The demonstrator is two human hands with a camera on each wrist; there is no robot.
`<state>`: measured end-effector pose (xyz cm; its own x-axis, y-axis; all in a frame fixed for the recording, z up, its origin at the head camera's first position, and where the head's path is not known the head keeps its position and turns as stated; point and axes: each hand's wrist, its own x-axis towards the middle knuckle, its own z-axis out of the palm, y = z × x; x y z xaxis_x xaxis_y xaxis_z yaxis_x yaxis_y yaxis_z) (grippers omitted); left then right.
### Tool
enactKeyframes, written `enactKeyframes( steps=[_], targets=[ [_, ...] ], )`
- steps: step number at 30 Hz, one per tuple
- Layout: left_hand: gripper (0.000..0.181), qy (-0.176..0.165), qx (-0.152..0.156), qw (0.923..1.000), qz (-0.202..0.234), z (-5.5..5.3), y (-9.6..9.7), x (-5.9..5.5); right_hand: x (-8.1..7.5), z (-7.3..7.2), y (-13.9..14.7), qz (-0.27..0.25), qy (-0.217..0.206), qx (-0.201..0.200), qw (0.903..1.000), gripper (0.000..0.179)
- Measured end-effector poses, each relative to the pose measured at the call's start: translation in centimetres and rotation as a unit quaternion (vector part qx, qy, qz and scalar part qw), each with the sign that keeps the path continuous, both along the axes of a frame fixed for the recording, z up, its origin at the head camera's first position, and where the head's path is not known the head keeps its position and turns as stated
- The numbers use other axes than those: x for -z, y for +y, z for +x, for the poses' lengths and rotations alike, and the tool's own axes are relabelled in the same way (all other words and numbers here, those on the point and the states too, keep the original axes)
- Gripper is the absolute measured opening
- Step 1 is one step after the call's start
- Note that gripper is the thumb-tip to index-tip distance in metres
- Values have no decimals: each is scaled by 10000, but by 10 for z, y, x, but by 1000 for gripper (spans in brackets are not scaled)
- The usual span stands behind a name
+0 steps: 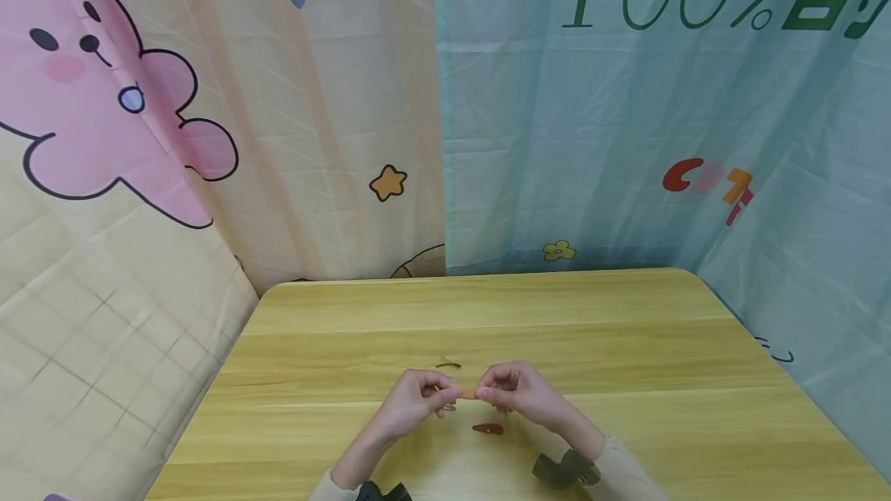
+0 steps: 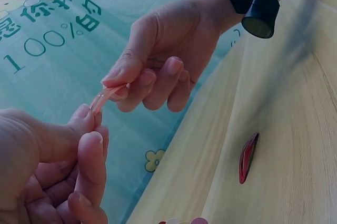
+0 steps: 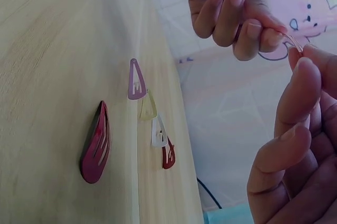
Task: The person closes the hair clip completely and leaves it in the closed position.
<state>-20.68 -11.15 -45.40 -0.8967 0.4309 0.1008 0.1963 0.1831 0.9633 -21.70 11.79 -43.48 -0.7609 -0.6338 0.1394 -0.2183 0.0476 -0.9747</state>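
A small orange-pink snap hair clip (image 1: pixel 468 393) is held up between both hands over the table. My left hand (image 1: pixel 416 402) pinches one end of it between thumb and forefinger. The other end is pinched the same way by my right hand (image 1: pixel 525 394). In the left wrist view the hair clip (image 2: pixel 104 97) spans the short gap between the fingertips, its ends hidden by them. Below the hands a dark red snap hair clip (image 1: pixel 488 429) lies on the table; it also shows in the right wrist view as a red clip (image 3: pixel 96 147).
The right wrist view shows a purple clip (image 3: pixel 137 80), a yellow clip (image 3: pixel 148 105), a white clip (image 3: pixel 159 130) and another red clip (image 3: pixel 168 155) on the wooden table (image 1: pixel 334 339). Beyond the hands lies a thin dark item (image 1: pixel 448 363). Printed curtains (image 1: pixel 334 99) stand behind.
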Motion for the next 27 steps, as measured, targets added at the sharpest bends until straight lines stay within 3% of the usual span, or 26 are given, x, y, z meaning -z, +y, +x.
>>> enactKeyframes(
  steps=[6,14,22,27],
  targets=[
    [16,-63,-180,9998,-82,0,1,0,0,1,-1,104,-177,152,9997,15],
    [11,-13,-323,9991,-285,0,2,0,26,-12,1,345,-185,336,9987,15],
    [15,159,-328,9989,-308,0,1,0,27,-14,1,581,95,448,9973,22],
    [14,167,-354,9987,-325,-1,2,1,28,-14,1,642,30,488,9967,22]
  ],
)
